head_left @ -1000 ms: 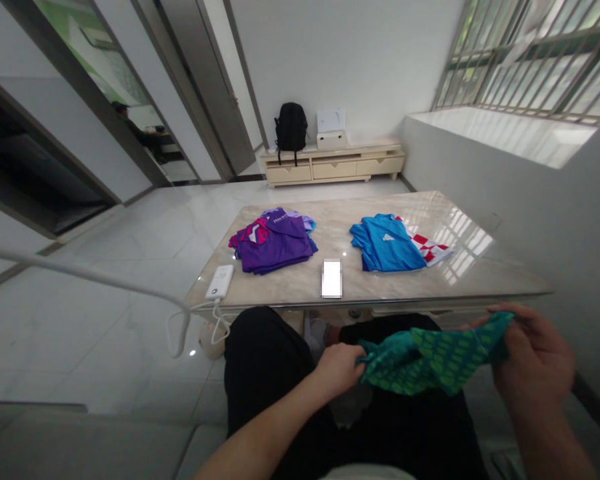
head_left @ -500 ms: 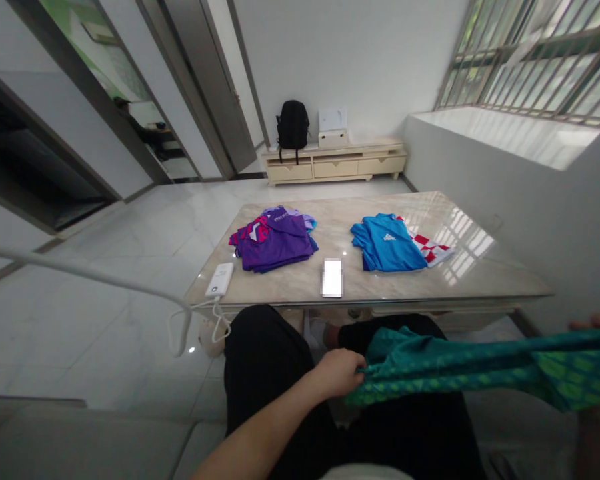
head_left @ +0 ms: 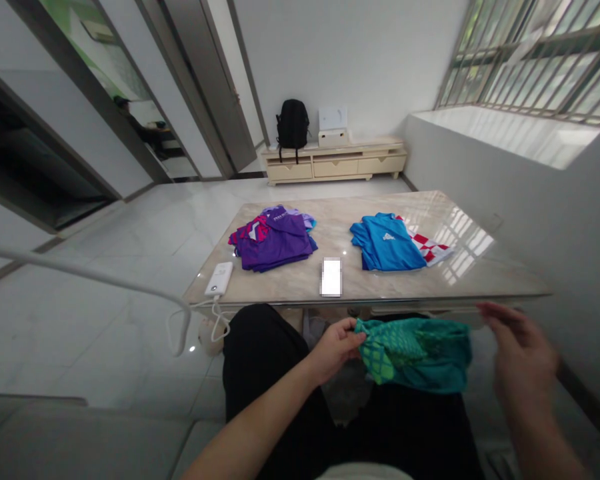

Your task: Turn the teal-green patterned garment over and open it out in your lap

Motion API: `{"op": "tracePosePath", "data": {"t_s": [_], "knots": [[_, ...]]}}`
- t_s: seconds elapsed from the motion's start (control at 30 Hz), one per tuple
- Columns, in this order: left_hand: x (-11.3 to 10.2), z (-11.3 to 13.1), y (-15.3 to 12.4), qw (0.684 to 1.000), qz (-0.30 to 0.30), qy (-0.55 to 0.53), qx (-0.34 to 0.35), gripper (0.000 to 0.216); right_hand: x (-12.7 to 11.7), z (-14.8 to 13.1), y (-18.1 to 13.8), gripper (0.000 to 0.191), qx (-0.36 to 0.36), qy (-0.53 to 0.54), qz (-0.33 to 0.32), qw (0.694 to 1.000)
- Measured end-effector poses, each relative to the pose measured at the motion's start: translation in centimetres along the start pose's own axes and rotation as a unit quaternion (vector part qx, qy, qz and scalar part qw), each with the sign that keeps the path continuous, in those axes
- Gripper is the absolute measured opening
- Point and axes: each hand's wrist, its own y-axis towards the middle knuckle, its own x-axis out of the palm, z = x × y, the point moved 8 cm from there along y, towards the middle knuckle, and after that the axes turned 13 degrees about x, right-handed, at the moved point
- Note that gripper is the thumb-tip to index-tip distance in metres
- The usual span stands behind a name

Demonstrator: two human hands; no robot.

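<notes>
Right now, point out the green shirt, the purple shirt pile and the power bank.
green shirt (head_left: 420, 353), head view, middle of the bunched cloth.
purple shirt pile (head_left: 275, 243), head view, top shirt's front.
power bank (head_left: 219, 279), head view, its white face.

The flat white rectangular object (head_left: 331, 277) on the marble table (head_left: 480, 273) is blurred out; its face cannot be read.

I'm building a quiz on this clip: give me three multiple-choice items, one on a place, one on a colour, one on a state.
1. Where does the power bank lie? A near left table corner B on the blue shirt C on the cabinet
2. What colour is the garment in hand? A red B green C purple
3. How is the right hand? A gripping cloth B open, off the cloth C on the table

A: power bank sits at that corner of the table.
B: garment held by left hand.
B: right hand spread beside it.
</notes>
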Motion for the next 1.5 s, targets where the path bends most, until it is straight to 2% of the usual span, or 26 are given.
{"op": "tracePosePath", "data": {"t_s": [0.07,0.13,0.17,0.23,0.3,0.33,0.43,0.57,0.67,0.77,0.83,0.9,0.97,1.03,1.07,1.13,1.2,1.3,1.5], "knots": [[0.4,-0.2,-0.2,1.0,-0.007,-0.024,-0.001,0.049,4.6,0.1,-3.9,0.036,0.036,-0.025,-0.171,0.984],[0.8,-0.5,-0.4,0.999,-0.019,-0.036,-0.001,0.048,8.6,-0.6,-8.9,0.037,0.011,-0.067,-0.334,0.94],[0.9,-0.7,-0.4,0.999,-0.022,-0.04,-0.002,0.049,10.0,-1.3,-11.1,0.041,-0.026,-0.095,-0.381,0.919],[0.9,-0.7,-0.5,0.999,-0.022,-0.048,0.0,0.05,11.7,-2.5,-14.1,0.06,-0.109,-0.152,-0.416,0.89],[0.7,-0.3,-0.4,0.998,-0.015,-0.057,0.01,0.053,12.7,-3.1,-15.5,0.077,-0.165,-0.197,-0.417,0.872],[0.6,-0.1,-0.4,0.998,-0.012,-0.06,0.016,0.055,12.9,-3.2,-15.5,0.077,-0.181,-0.207,-0.411,0.869],[0.4,0.6,-0.2,0.998,-0.003,-0.062,0.03,0.057,12.9,-3.4,-14.6,0.062,-0.208,-0.212,-0.386,0.873],[0.1,0.7,-0.1,0.998,0.023,-0.052,0.038,0.058,12.0,-2.9,-13.0,0.056,-0.221,-0.22,-0.369,0.875],[-0.3,0.6,0.0,0.997,0.051,-0.042,0.044,0.063,11.3,-2.5,-12.2,0.042,-0.237,-0.23,-0.352,0.876],[-0.9,0.6,0.2,0.995,0.079,-0.028,0.049,0.084,10.8,-2.0,-11.6,0.029,-0.25,-0.24,-0.321,0.882],[-1.0,0.9,0.3,0.996,0.07,-0.021,0.052,0.098,10.7,-2.0,-11.5,0.026,-0.247,-0.242,-0.302,0.889],[-0.4,1.4,0.3,0.997,0.022,0.012,0.068,0.086,10.8,-2.4,-11.6,0.022,-0.238,-0.238,-0.296,0.894],[0.7,2.2,0.0,0.985,-0.054,0.123,0.111,0.057,11.0,-2.9,-11.7,0.017,-0.221,-0.23,-0.296,0.9],[1.9,2.9,-0.6,0.934,-0.118,0.289,0.174,0.039,11.2,-3.3,-11.8,0.015,-0.205,-0.22,-0.301,0.905],[2.4,3.2,-1.0,0.898,-0.134,0.365,0.206,0.039,11.3,-3.4,-11.8,0.015,-0.199,-0.218,-0.309,0.904],[3.0,3.6,-1.5,0.839,-0.13,0.461,0.259,0.049,11.7,-3.2,-12.1,0.014,-0.195,-0.215,-0.335,0.896],[3.0,4.1,-1.7,0.812,-0.102,0.494,0.295,0.047,12.2,-2.8,-12.5,0.014,-0.192,-0.217,-0.366,0.885],[2.8,4.7,-1.6,0.809,-0.079,0.489,0.318,0.02,12.6,-2.3,-12.8,0.014,-0.188,-0.214,-0.387,0.877],[2.7,5.6,-1.7,0.84,-0.094,0.434,0.312,0.02,13.4,-1.0,-11.6,0.018,-0.202,-0.242,-0.4,0.86]]}}
